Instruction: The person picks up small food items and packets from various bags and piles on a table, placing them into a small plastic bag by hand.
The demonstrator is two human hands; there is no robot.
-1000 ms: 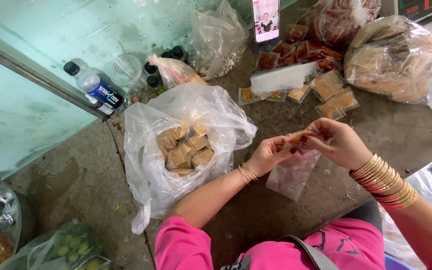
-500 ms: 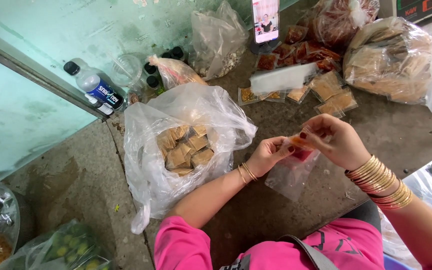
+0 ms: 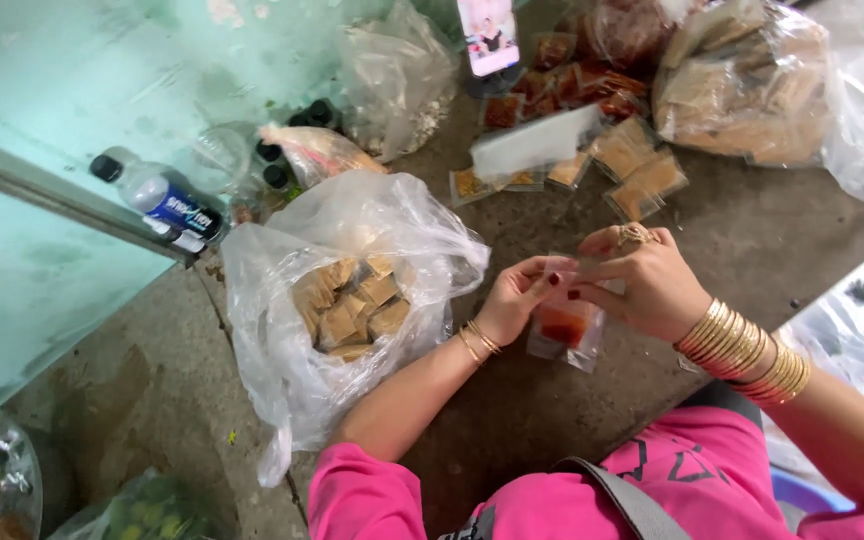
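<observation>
So the person in the pink top is sitting on the concrete floor (image 3: pixel 552 420) with both hands up in front of them, working on 1 small clear pouch (image 3: pixel 564 328) that has something reddish-orange inside. The left hand (image 3: pixel 514 300) has its fingertips pinched together on the pouch's top edge from the left side, and the right hand (image 3: pixel 642 285) is clamped on the same top edge from the right, so the pouch hangs down between the 2 hands, just above the floor. Gold bangles (image 3: pixel 742 350) are stacked on the right wrist, with thinner ones on the left.

Just left of the hands there's a big clear plastic bag (image 3: pixel 282 300) standing open, full of small tan packets (image 3: pixel 352 305). Further out on the floor, beyond the hands, a bunch of little filled pouches (image 3: pixel 642 175) lie flat, some tan and some reddish, with a strip of white plastic (image 3: pixel 532 142) lying across them. Behind those is another big bag of tan packets (image 3: pixel 742 90) and a phone (image 3: pixel 487 35) propped upright. Over by the green wall a water bottle (image 3: pixel 157 195) lies on its side next to some dark-capped little bottles (image 3: pixel 292 140).
</observation>
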